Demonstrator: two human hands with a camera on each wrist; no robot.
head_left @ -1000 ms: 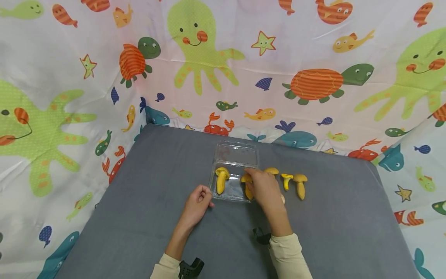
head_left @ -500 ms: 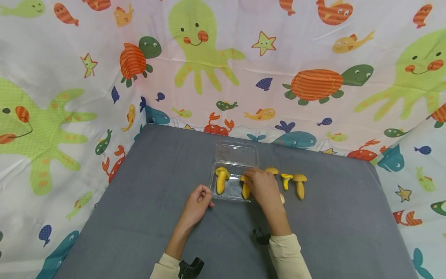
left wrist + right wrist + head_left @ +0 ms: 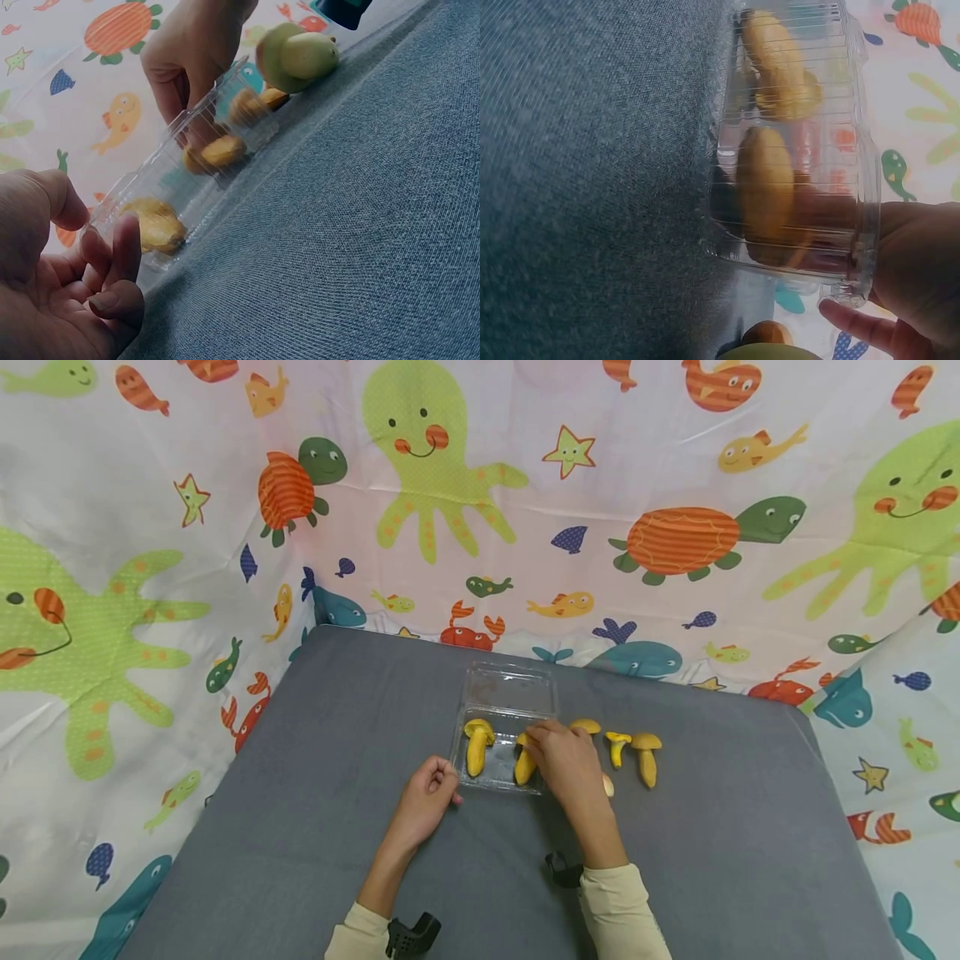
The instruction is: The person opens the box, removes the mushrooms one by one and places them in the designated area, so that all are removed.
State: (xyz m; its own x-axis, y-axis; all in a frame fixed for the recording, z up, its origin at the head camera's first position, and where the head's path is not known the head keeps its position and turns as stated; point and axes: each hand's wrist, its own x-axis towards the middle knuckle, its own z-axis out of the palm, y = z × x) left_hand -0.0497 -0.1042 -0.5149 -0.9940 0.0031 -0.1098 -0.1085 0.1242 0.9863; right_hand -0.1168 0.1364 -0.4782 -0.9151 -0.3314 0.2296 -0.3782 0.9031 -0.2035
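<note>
A clear plastic clamshell box (image 3: 510, 689) lies with its lid folded back on the grey cloth. One yellow mushroom (image 3: 477, 752) rests in its left part. My right hand (image 3: 572, 768) reaches over the rim and holds a second yellow mushroom (image 3: 525, 767) by the cap, stem toward me, inside the right part. Through the clear wall, the right wrist view shows this mushroom (image 3: 766, 184) near the box floor. At the front left corner, my left hand (image 3: 426, 800) pinches the box rim between thumb and forefinger; its other fingers (image 3: 124, 300) are curled.
Right of the box lie a mushroom cap (image 3: 585, 726), a small yellow mushroom (image 3: 618, 748) and a tan-capped mushroom (image 3: 647, 760). A pale rounded piece (image 3: 608, 786) is partly hidden by my right hand. A sea-animal curtain (image 3: 487, 485) stands behind the table.
The mushroom in my right hand has shifted slightly left inside the box, its stem swinging left. My left hand and the box stay in place.
</note>
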